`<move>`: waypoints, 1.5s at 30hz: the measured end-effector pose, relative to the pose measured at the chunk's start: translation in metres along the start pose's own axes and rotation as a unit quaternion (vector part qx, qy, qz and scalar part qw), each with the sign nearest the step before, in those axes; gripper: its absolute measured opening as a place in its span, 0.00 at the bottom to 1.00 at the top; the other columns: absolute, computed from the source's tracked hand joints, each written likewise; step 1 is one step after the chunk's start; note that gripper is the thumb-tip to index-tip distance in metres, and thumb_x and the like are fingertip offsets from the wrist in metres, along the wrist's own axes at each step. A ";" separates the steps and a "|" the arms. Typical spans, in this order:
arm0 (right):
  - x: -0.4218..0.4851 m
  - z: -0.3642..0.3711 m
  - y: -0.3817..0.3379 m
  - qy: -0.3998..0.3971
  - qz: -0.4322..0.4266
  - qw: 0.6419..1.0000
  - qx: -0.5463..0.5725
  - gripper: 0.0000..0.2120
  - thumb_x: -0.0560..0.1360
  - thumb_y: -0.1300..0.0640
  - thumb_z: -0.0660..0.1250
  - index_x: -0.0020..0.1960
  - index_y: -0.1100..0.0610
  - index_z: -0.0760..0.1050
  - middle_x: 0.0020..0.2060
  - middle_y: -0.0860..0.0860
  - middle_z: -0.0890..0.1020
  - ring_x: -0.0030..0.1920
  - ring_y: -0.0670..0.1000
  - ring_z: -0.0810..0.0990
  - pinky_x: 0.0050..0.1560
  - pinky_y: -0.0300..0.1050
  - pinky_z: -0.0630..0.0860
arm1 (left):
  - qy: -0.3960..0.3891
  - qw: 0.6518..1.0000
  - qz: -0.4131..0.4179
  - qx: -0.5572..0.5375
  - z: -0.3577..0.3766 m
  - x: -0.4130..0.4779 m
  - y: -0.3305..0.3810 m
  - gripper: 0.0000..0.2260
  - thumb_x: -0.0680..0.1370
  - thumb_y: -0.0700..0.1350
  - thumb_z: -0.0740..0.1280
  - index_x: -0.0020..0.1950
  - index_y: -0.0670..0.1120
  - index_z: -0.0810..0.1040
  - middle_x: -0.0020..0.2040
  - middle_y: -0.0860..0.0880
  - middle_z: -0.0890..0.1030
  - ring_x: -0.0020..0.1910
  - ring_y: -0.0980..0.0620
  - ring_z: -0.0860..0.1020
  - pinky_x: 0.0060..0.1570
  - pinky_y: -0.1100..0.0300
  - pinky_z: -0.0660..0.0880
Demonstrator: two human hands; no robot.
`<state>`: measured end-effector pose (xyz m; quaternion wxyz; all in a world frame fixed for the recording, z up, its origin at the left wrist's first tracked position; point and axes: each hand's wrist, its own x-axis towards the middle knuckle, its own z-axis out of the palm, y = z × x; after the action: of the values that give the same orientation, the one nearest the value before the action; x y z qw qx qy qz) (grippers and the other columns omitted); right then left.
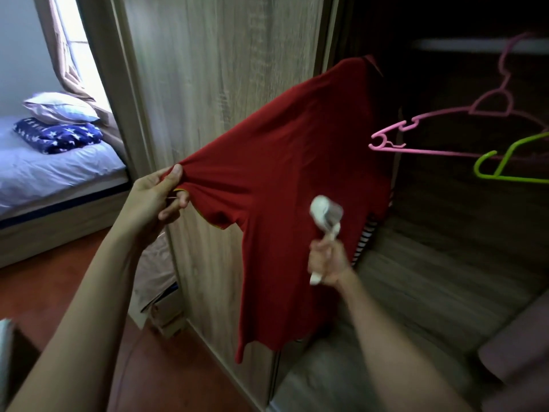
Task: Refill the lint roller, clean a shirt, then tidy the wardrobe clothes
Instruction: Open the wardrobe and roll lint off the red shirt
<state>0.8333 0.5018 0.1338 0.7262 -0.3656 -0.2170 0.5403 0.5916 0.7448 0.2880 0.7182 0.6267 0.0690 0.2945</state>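
Note:
A red shirt (291,179) hangs at the open wardrobe's left edge, in front of the wooden door. My left hand (156,200) pinches the end of its sleeve and pulls it out taut to the left. My right hand (328,261) grips the white handle of a lint roller (325,217), whose head rests against the shirt's front just below the sleeve. The roller is motion-blurred. A striped garment (367,239) peeks out behind the shirt's right edge.
An empty pink hanger (439,126) and a green hanger (511,162) hang inside the dark wardrobe at right. The wooden wardrobe door (214,69) stands behind the shirt. A bed (53,171) with a pillow and a star-patterned blanket lies far left. Boxes (166,307) sit on the floor.

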 end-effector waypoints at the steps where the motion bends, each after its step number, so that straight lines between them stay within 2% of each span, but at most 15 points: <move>1: -0.007 -0.007 0.032 0.014 0.024 0.999 0.016 0.19 0.56 0.57 0.75 0.20 0.52 0.64 0.15 0.46 0.54 0.16 0.45 0.50 0.17 0.33 0.51 | 0.000 1.000 -0.002 0.000 0.000 0.001 0.000 0.14 0.82 0.52 0.60 0.41 0.50 0.81 0.22 0.52 0.70 0.16 0.59 0.57 0.40 0.51 0.43; 3: -0.025 -0.010 0.079 0.000 0.063 0.997 0.036 0.19 0.56 0.58 0.76 0.19 0.53 0.65 0.12 0.46 0.59 0.13 0.44 0.53 0.16 0.33 0.52 | 0.003 1.000 -0.007 -0.002 0.002 0.001 -0.001 0.14 0.82 0.52 0.60 0.41 0.50 0.80 0.21 0.51 0.69 0.16 0.58 0.56 0.40 0.51 0.43; 5: -0.032 0.002 0.083 -0.019 0.065 0.998 0.015 0.20 0.55 0.57 0.77 0.20 0.53 0.64 0.12 0.46 0.62 0.12 0.43 0.56 0.16 0.33 0.52 | 0.002 1.000 -0.011 -0.010 0.003 0.002 -0.001 0.15 0.82 0.52 0.60 0.40 0.50 0.80 0.20 0.50 0.68 0.16 0.58 0.56 0.41 0.51 0.43; 9: -0.013 0.060 0.000 -0.012 -0.036 0.996 -0.075 0.15 0.58 0.54 0.74 0.22 0.51 0.68 0.13 0.45 0.58 0.15 0.46 0.51 0.16 0.34 0.51 | -0.006 1.000 -0.011 -0.016 0.004 0.000 -0.001 0.15 0.82 0.52 0.59 0.40 0.51 0.80 0.19 0.49 0.68 0.16 0.58 0.56 0.42 0.54 0.43; 12: -0.003 0.090 -0.032 0.038 -0.106 0.983 -0.149 0.17 0.66 0.59 0.62 0.20 0.51 0.62 0.13 0.46 0.58 0.14 0.43 0.55 0.18 0.34 0.49 | -0.001 1.000 -0.002 -0.009 0.002 -0.003 -0.001 0.14 0.82 0.52 0.59 0.41 0.51 0.81 0.21 0.50 0.69 0.15 0.58 0.56 0.41 0.51 0.43; 14: -0.008 0.082 -0.005 0.147 -0.110 0.957 -0.222 0.16 0.68 0.58 0.58 0.22 0.54 0.62 0.13 0.47 0.60 0.13 0.44 0.56 0.17 0.32 0.53 | -0.005 1.000 0.000 -0.012 0.002 -0.004 0.000 0.14 0.82 0.52 0.59 0.42 0.52 0.81 0.21 0.51 0.69 0.15 0.58 0.56 0.40 0.52 0.43; 16: -0.020 0.059 0.048 0.254 -0.066 0.918 -0.297 0.18 0.71 0.60 0.62 0.24 0.57 0.62 0.13 0.48 0.62 0.13 0.45 0.58 0.16 0.33 0.55 | -0.007 1.000 0.002 -0.001 0.002 -0.005 0.001 0.14 0.82 0.51 0.59 0.42 0.52 0.81 0.21 0.51 0.69 0.15 0.58 0.56 0.39 0.53 0.44; 19: -0.023 0.057 0.091 0.322 -0.009 0.860 -0.396 0.21 0.74 0.64 0.64 0.24 0.56 0.64 0.13 0.45 0.65 0.14 0.43 0.62 0.22 0.39 0.58 | -0.005 1.000 0.015 0.010 0.001 -0.006 0.002 0.13 0.82 0.51 0.59 0.44 0.50 0.80 0.22 0.51 0.70 0.15 0.59 0.57 0.31 0.54 0.46; 23: 0.014 0.126 0.018 0.344 -0.134 0.815 -0.447 0.21 0.74 0.61 0.67 0.24 0.54 0.67 0.13 0.44 0.68 0.16 0.40 0.65 0.24 0.39 0.61 | -0.008 0.999 0.030 0.022 -0.001 -0.005 0.001 0.12 0.82 0.49 0.59 0.45 0.48 0.79 0.24 0.49 0.71 0.15 0.59 0.57 0.25 0.59 0.47; 26: 0.025 0.159 -0.013 0.339 -0.178 0.802 -0.459 0.20 0.73 0.59 0.67 0.24 0.54 0.67 0.12 0.44 0.68 0.15 0.41 0.65 0.21 0.36 0.61 | -0.002 0.999 0.037 0.031 -0.002 -0.005 0.002 0.11 0.82 0.49 0.59 0.49 0.47 0.79 0.25 0.50 0.71 0.15 0.59 0.57 0.27 0.57 0.48; 32: -0.002 0.119 0.055 0.398 -0.090 0.798 -0.443 0.22 0.72 0.58 0.67 0.21 0.56 0.66 0.13 0.47 0.67 0.18 0.44 0.66 0.33 0.50 0.66 | 0.004 0.999 0.035 0.037 -0.002 -0.006 0.003 0.11 0.82 0.47 0.59 0.45 0.47 0.77 0.25 0.48 0.72 0.15 0.60 0.57 0.23 0.67 0.49; 34: 0.010 0.140 0.030 0.390 -0.140 0.787 -0.457 0.22 0.72 0.57 0.67 0.21 0.56 0.66 0.13 0.47 0.67 0.18 0.41 0.66 0.32 0.47 0.66 | -0.003 0.999 0.037 0.032 -0.001 -0.004 0.002 0.10 0.83 0.47 0.59 0.47 0.46 0.77 0.25 0.48 0.72 0.15 0.60 0.57 0.20 0.71 0.52; 38: 0.030 0.197 -0.033 0.361 -0.228 0.772 -0.470 0.22 0.71 0.57 0.67 0.21 0.56 0.66 0.12 0.47 0.67 0.15 0.40 0.66 0.27 0.44 0.61 | -0.005 0.999 0.041 0.021 0.001 0.001 0.001 0.10 0.83 0.47 0.58 0.50 0.45 0.78 0.24 0.49 0.71 0.15 0.60 0.58 0.17 0.70 0.52; 43: 0.012 0.151 0.022 0.403 -0.141 0.797 -0.427 0.24 0.71 0.57 0.67 0.18 0.57 0.65 0.12 0.47 0.67 0.15 0.42 0.64 0.32 0.50 0.64 | -0.010 0.999 0.041 0.027 -0.002 0.004 -0.002 0.11 0.83 0.47 0.59 0.51 0.45 0.78 0.24 0.49 0.71 0.15 0.60 0.58 0.18 0.69 0.52; 45: 0.009 0.149 0.025 0.409 -0.135 0.799 -0.420 0.23 0.71 0.57 0.66 0.19 0.56 0.65 0.12 0.46 0.66 0.15 0.43 0.62 0.29 0.48 0.62 | -0.012 0.999 0.039 0.027 -0.003 0.004 -0.004 0.11 0.83 0.47 0.59 0.52 0.45 0.79 0.24 0.48 0.71 0.15 0.60 0.58 0.18 0.69 0.52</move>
<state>0.7150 0.5586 0.2095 0.5882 -0.7887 -0.1527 0.0932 0.5944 0.7491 0.2848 0.6895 0.6518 0.0442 0.3129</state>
